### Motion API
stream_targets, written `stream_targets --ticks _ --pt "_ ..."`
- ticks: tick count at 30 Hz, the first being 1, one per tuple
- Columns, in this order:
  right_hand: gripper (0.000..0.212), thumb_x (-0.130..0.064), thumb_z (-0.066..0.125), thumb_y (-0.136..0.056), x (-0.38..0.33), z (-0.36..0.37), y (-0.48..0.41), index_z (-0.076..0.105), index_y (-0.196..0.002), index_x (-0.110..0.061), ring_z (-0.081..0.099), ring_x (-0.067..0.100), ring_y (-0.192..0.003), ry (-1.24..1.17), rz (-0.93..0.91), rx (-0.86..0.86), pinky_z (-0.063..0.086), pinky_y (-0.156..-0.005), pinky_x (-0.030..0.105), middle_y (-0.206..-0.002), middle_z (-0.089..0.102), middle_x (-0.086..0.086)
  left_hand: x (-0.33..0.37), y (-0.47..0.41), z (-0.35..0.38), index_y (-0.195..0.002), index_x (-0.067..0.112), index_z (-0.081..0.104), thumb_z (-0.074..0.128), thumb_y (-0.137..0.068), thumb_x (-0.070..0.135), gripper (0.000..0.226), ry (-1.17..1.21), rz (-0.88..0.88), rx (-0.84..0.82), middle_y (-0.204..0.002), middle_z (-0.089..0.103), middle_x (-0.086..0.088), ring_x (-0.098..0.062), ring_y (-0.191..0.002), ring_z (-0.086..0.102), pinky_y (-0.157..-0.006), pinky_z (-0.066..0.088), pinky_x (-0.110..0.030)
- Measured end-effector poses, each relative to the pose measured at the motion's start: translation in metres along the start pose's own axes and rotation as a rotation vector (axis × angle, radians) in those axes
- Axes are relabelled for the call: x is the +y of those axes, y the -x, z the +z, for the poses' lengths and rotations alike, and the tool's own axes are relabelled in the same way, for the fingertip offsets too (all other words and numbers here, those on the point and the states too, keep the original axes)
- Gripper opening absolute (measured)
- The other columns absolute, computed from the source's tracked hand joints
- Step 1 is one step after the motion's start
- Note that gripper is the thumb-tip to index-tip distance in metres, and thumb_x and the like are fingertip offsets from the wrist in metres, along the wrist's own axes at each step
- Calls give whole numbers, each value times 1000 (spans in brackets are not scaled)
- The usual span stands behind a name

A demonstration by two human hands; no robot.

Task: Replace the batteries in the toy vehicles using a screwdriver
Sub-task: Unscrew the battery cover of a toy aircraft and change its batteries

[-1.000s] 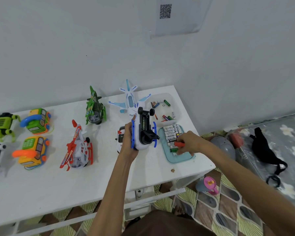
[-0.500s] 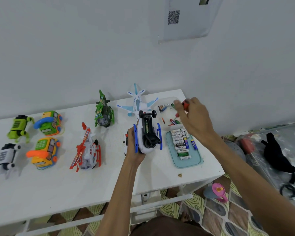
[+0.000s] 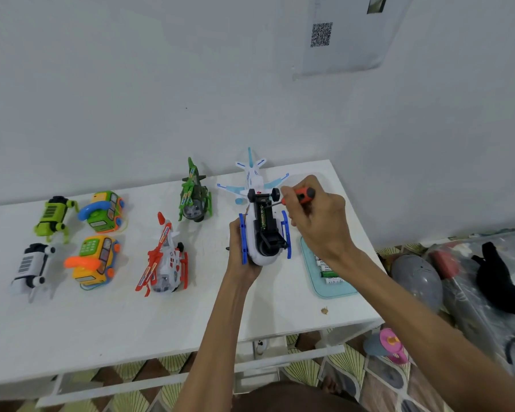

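Observation:
A white and blue toy helicopter (image 3: pixel 257 248) is held belly up over the white table (image 3: pixel 131 316). My left hand (image 3: pixel 241 257) grips it from the left and underneath. Its battery bay is open, with a green battery (image 3: pixel 262 217) showing inside. My right hand (image 3: pixel 315 221) grips a screwdriver (image 3: pixel 302 195) with an orange and black handle; the metal tip points left at the toy's underside near the wheels. A teal tray (image 3: pixel 329 288) of batteries lies to the right, partly hidden by my right forearm.
On the table stand a white and blue toy plane (image 3: pixel 252 176), a green helicopter (image 3: pixel 194 194), a red and white helicopter (image 3: pixel 164 260), two phone buses (image 3: pixel 103 211) (image 3: pixel 94 261) and two robot dogs (image 3: pixel 52 215) (image 3: pixel 30 267). Bags and a grey ball (image 3: pixel 415 282) lie on the floor at right.
My right hand left the battery tray, picked up the screwdriver from the far container, and brought it left to the toy's underside. My left hand kept holding the helicopter.

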State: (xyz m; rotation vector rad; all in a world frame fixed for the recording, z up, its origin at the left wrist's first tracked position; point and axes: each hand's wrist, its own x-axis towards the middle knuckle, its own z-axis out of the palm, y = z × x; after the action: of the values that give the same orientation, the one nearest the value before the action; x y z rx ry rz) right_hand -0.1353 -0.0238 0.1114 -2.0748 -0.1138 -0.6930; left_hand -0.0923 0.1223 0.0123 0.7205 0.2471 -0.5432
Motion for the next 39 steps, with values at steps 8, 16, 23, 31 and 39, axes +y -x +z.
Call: stream_targets --ticks 8,16,23,31,39 --pt "32 -31 57 -101 -1 1 0 52 -84 -4 49 21 -52 66 -108 -21 43 -52 26 -59 55 2 2 -1 -5 -104 13 64 42 -96 45 39 -92 -18 32 -86 75 -2 -15 -77 73 -71 57 -32" --pt "36 -35 57 -102 -2 1 -20 40 -78 -14 50 30 -48 144 -47 -44 40 -49 33 -52 53 7 -7 6 12 -111 8 61 75 -64 40 58 10 -52 -46 -102 65 -8 -20 -86 67 -71 58 -33" --pt "45 -34 56 -103 -7 -11 -38 51 -74 0 61 7 -42 -49 223 7 43 -41 24 -54 61 1 -7 4 3 -121 13 55 56 -88 44 46 105 -66 14 -107 60 -4 -19 -92 60 -70 57 -31" --pt "33 -37 52 -105 -1 -4 -38 55 -86 -10 75 26 -75 -428 374 134 61 -71 38 -74 70 5 -5 -4 -3 -93 16 80 32 -102 49 60 156 -41 -19 -100 67 -3 -18 -87 64 -71 57 -31" --pt "15 -36 73 -91 10 -2 -32 76 -105 -33 56 4 -66 156 11 -352 50 -73 22 -74 68 -19 -7 -7 -8 -89 17 81 32 -102 49 60 91 -47 -24 -95 72 -3 -17 -86 67 -82 52 -33"
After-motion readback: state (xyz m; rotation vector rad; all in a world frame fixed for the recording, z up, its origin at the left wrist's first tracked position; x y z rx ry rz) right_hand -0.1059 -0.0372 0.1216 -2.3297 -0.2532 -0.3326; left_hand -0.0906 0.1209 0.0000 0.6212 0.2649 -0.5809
